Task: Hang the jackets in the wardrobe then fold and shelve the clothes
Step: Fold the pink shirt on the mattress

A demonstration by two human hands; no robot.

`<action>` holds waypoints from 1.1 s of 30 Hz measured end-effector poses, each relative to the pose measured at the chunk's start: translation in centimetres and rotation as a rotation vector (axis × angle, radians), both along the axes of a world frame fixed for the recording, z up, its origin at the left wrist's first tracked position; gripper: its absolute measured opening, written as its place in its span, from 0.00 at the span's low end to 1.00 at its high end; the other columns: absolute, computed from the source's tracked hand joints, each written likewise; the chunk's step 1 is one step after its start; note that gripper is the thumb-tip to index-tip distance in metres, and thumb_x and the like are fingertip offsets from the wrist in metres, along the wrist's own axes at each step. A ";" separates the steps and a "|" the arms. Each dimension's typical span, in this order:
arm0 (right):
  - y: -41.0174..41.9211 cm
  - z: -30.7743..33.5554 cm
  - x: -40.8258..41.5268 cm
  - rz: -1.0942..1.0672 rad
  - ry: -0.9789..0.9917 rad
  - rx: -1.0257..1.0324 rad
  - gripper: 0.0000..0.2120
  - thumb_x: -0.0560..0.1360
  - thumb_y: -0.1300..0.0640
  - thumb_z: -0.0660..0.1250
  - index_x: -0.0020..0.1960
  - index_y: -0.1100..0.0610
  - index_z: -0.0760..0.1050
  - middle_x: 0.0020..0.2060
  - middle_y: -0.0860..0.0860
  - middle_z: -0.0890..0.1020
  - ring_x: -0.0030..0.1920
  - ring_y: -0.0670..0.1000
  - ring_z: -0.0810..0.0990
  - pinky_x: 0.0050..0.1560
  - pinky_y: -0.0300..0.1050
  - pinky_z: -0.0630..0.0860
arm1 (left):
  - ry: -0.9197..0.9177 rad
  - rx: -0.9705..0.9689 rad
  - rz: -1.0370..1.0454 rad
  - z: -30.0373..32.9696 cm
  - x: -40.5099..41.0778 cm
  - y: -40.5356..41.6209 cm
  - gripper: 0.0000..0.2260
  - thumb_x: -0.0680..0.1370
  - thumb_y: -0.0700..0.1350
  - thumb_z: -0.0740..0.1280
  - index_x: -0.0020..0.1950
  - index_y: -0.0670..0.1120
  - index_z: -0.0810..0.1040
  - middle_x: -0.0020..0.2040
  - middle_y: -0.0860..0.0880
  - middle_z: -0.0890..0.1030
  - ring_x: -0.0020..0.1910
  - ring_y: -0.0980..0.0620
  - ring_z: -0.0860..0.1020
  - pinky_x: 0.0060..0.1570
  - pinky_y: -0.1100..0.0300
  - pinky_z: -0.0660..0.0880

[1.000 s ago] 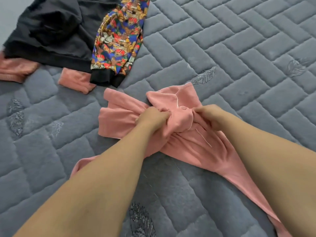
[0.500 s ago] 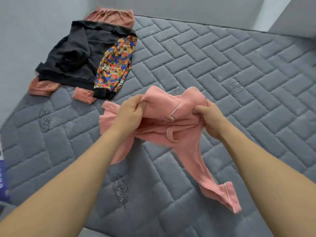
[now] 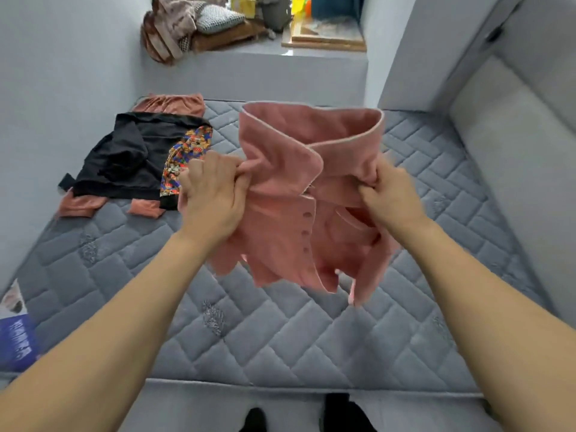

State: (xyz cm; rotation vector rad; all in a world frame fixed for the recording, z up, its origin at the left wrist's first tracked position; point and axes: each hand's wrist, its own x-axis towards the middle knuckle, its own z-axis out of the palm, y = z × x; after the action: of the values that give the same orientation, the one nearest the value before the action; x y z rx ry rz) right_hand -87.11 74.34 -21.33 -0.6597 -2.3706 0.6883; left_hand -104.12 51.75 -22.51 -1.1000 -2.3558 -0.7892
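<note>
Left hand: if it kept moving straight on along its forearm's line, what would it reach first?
The pink shirt that the left hand already grips. Past it, probably bare mattress, though depth is unclear.

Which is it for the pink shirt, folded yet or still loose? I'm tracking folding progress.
Not folded. The pink shirt hangs bunched above the mattress, gripped near its collar by the left hand and right hand.
</note>
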 end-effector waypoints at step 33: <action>25.5 -58.7 -22.7 0.098 -0.947 -0.005 0.35 0.76 0.33 0.38 0.76 0.45 0.28 0.70 0.50 0.21 0.74 0.55 0.24 0.70 0.62 0.24 | -0.926 -1.001 0.216 -56.2 -18.2 30.8 0.48 0.53 0.88 0.42 0.63 0.73 0.20 0.64 0.59 0.13 0.63 0.52 0.13 0.43 0.29 0.17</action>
State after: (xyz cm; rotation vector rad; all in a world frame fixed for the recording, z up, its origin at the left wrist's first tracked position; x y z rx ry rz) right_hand -109.80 99.82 -80.02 -1.0386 -3.2723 0.4642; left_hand -122.32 82.54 -78.73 -0.8122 -3.7776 0.1009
